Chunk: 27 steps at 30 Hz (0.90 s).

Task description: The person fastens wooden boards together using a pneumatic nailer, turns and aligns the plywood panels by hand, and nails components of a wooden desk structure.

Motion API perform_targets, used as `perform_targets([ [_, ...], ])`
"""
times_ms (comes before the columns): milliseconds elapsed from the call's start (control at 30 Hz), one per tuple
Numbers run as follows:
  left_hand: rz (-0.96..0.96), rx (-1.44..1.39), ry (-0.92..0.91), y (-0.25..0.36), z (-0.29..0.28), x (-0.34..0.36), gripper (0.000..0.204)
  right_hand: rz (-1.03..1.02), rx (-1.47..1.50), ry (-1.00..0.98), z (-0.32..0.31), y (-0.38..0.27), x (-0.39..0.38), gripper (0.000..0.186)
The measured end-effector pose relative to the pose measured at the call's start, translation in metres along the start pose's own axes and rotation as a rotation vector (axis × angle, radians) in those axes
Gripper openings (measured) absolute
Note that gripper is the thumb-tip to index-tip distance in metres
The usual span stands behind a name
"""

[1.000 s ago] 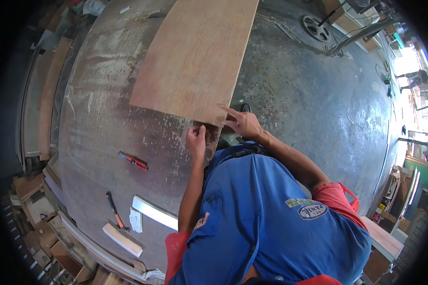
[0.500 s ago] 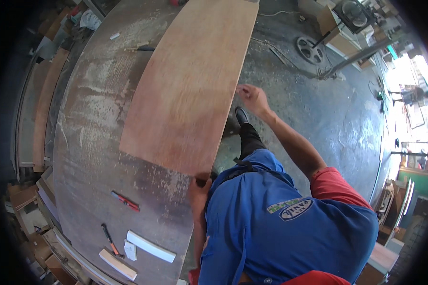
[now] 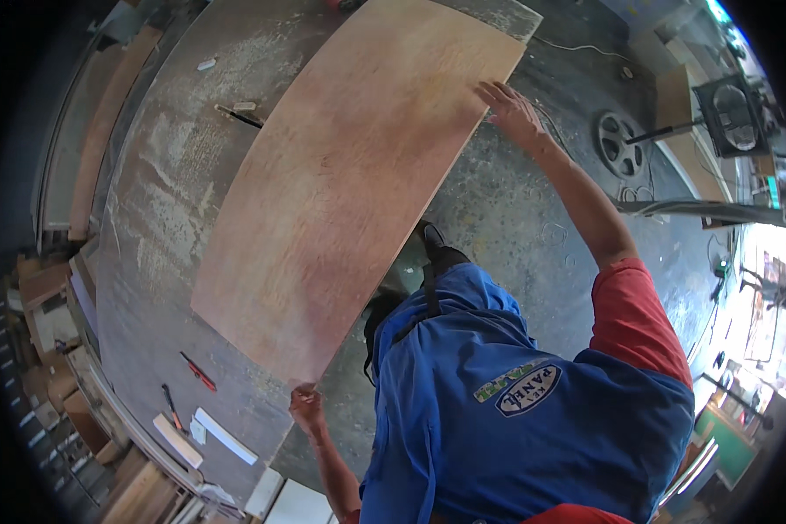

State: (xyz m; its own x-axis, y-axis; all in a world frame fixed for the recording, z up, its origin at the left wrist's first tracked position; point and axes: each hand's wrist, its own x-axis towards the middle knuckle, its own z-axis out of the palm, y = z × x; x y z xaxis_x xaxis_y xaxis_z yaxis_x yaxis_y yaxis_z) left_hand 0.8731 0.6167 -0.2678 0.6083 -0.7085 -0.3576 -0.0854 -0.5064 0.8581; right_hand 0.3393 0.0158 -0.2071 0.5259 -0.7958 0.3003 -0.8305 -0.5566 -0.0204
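Observation:
A long plywood panel (image 3: 341,175) lies at a slant on the worn worktable (image 3: 162,210). My left hand (image 3: 307,404) grips the panel at its lower corner, fingers curled. My right hand (image 3: 511,113) is at the far part of the same long edge, fingers stretched and apart over the top surface. Left of the panel's near end lie a red-and-black tool (image 3: 197,370), a hammer with an orange handle (image 3: 171,406), a white strip (image 3: 227,436) and a short wood strip (image 3: 177,439).
Stacked boards and offcuts (image 3: 52,314) line the table's left side. On the concrete floor (image 3: 541,227) to the right are a spoked wheel on a stand (image 3: 620,144) and cords (image 3: 585,48). Above my knees, my shoe (image 3: 432,236) shows beside the table.
The panel's near end has shifted down and left along the table. My right hand has moved farther up its edge, my left hand lower with the corner. The view has turned.

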Motion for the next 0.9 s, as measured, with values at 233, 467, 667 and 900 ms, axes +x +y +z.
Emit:
perform_targets([
  [233,0.018,0.751,0.131,0.033,0.017,-0.002,0.020,-0.281,0.216,-0.052,0.027,0.048,0.015,0.058],
  [467,-0.010,0.794,0.167,0.011,0.007,-0.003,0.017,-0.423,0.117,-0.032,0.037,0.053,0.016,0.054],
  [667,-0.024,0.635,0.160,0.028,0.020,-0.001,0.013,-0.397,0.087,-0.066,0.032,0.051,0.013,0.053],
  [900,-0.001,0.691,0.197,0.037,0.024,-0.005,0.012,-0.434,0.047,-0.021,0.044,0.056,0.012,0.051],
])
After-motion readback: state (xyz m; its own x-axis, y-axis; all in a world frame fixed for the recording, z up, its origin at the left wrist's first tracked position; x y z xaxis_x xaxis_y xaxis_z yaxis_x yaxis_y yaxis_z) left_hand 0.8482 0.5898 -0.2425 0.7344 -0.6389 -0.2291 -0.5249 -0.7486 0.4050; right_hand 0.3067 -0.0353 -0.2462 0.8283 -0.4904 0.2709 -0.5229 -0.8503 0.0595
